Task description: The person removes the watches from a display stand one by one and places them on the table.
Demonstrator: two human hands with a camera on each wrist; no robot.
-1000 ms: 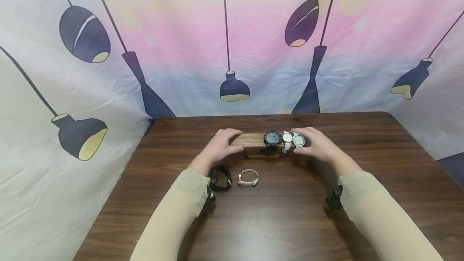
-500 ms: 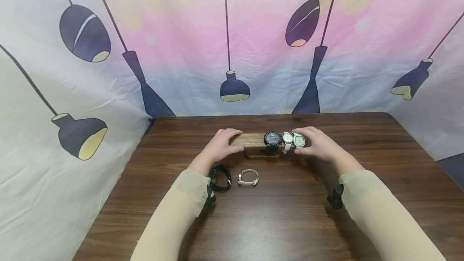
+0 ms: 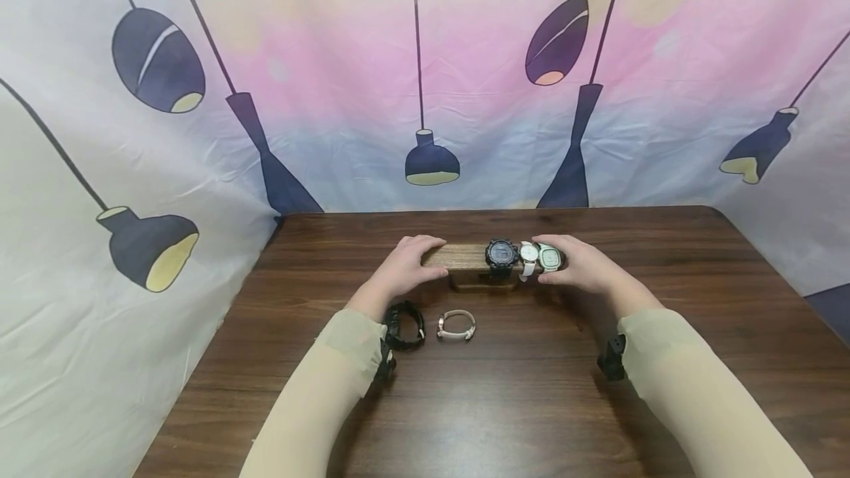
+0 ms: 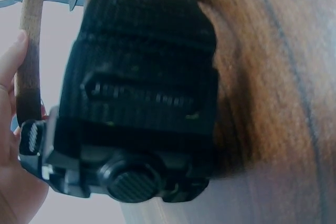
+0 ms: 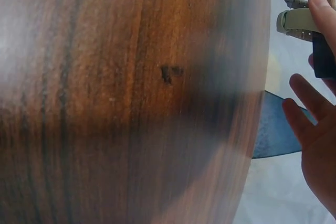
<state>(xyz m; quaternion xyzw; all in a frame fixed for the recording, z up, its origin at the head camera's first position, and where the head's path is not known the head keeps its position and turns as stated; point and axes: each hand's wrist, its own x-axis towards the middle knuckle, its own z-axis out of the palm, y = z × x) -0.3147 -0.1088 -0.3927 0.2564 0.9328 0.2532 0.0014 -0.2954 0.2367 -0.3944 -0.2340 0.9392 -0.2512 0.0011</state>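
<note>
A wooden watch stand (image 3: 457,257) with a horizontal bar stands toward the back of the table. Near the bar's right end sit a black digital watch (image 3: 501,254), a white-strapped watch (image 3: 528,251) and a pale green square watch (image 3: 549,258), side by side. My left hand (image 3: 401,268) grips the bare left end, thumb in front and fingers behind. At the opposite end, beside the green watch, my right hand (image 3: 584,265) holds the bar between thumb and fingers; in the right wrist view two of its fingers (image 5: 310,98) extend off the bar.
Two more watches lie on the brown table (image 3: 491,404) in front of the stand: a black one (image 3: 392,327) beside my left wrist and a pale pink one (image 3: 457,336). The black watch fills much of the left wrist view. A printed cloth (image 3: 345,94) hangs behind the table.
</note>
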